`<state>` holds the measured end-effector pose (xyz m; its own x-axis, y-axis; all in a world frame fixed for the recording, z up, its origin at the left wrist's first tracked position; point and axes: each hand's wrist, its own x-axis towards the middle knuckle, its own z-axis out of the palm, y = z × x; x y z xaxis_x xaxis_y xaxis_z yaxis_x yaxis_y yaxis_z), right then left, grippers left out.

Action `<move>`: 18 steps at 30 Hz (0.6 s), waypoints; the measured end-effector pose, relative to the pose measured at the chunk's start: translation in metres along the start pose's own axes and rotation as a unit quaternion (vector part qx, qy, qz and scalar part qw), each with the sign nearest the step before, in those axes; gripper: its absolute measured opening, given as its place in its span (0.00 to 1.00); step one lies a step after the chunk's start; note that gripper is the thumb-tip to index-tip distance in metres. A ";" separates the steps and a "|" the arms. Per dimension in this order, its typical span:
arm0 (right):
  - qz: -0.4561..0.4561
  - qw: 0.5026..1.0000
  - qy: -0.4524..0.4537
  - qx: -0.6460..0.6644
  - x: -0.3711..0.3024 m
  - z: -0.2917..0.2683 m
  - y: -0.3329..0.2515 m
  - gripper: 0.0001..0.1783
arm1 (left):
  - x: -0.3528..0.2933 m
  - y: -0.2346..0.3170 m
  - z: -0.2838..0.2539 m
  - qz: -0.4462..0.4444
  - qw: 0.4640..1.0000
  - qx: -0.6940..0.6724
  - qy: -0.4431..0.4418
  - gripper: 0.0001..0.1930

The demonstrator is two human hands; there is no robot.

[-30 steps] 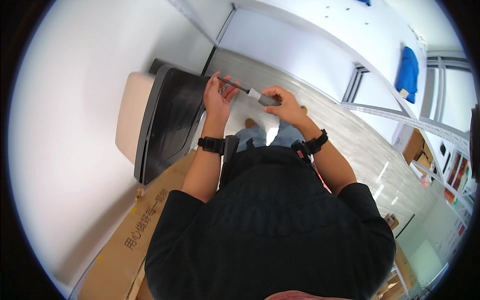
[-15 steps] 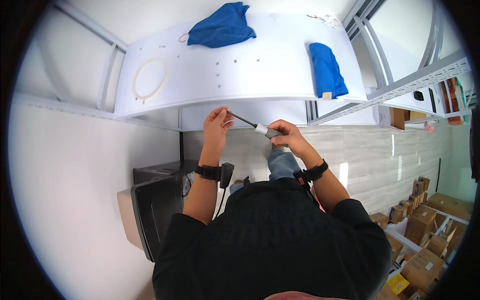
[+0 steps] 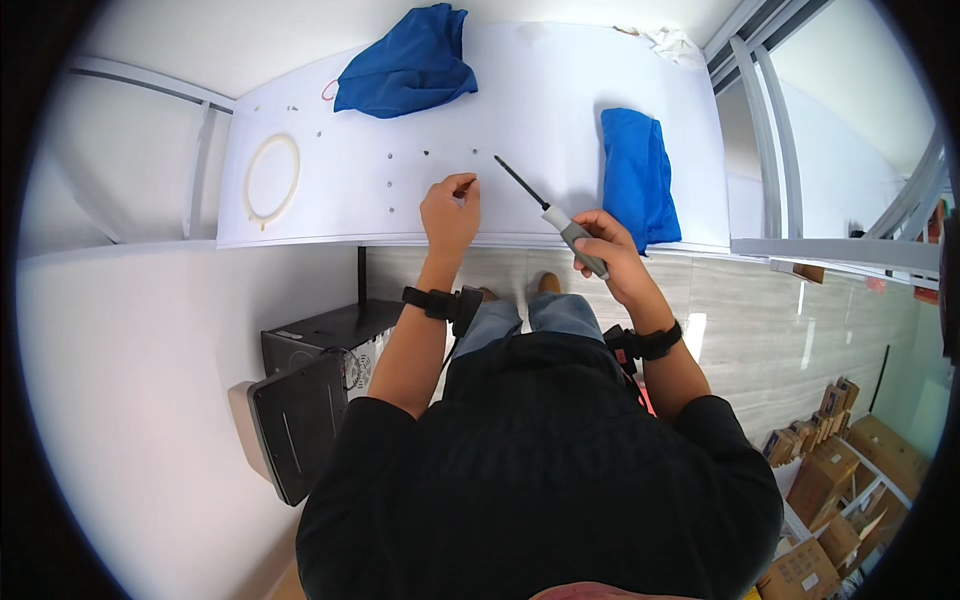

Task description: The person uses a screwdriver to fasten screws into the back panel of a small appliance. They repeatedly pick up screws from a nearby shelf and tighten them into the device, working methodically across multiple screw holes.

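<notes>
My right hand (image 3: 612, 256) is wrapped around the grey handle of a screwdriver (image 3: 568, 229). Its dark shaft points up and to the left above the white shelf (image 3: 520, 90). Over the front part of that shelf, my left hand (image 3: 452, 212) has thumb and fingertips pinched together. Whatever is between them is too small to make out. The screwdriver's tip and the left fingertips are apart. Several small screw-like pieces lie on the shelf beyond the left hand, one of them a dark piece (image 3: 426, 153).
A blue cloth bag (image 3: 410, 65) lies at the back, a folded blue cloth (image 3: 637, 178) on the right, a pale ring (image 3: 272, 178) on the left. Grey metal uprights (image 3: 770, 130) flank the shelf. A black case (image 3: 300, 425) stands at lower left, cardboard boxes (image 3: 823, 475) at lower right.
Both hands have moved forward over the shelf. The screwdriver's tip has come away from my left fingertips, and those fingers are now pinched closer together.
</notes>
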<state>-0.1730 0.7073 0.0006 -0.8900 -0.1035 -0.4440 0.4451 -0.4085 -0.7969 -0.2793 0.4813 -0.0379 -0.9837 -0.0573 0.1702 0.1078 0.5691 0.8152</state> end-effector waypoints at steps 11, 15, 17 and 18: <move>0.010 1.000 -0.009 -0.006 0.025 0.001 -0.009 0.15 | 0.007 0.004 0.012 0.087 0.990 0.112 0.016 0.05; 0.013 1.000 -0.010 -0.020 0.029 0.005 -0.016 0.15 | 0.008 0.002 0.011 0.092 0.991 0.099 0.018 0.08; 0.016 0.999 -0.027 -0.031 0.033 0.012 -0.019 0.15 | 0.007 0.003 0.007 0.086 0.994 0.060 0.020 0.11; 0.016 0.998 -0.041 -0.038 0.035 0.016 -0.022 0.15 | 0.006 0.003 0.003 0.081 0.996 0.041 0.026 0.13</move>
<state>-0.2156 0.6978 0.0093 -0.8789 -0.1908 -0.4372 0.4769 -0.3343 -0.8129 -0.2853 0.4851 -0.0364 -0.9454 -0.0016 0.3258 0.2494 0.6397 0.7270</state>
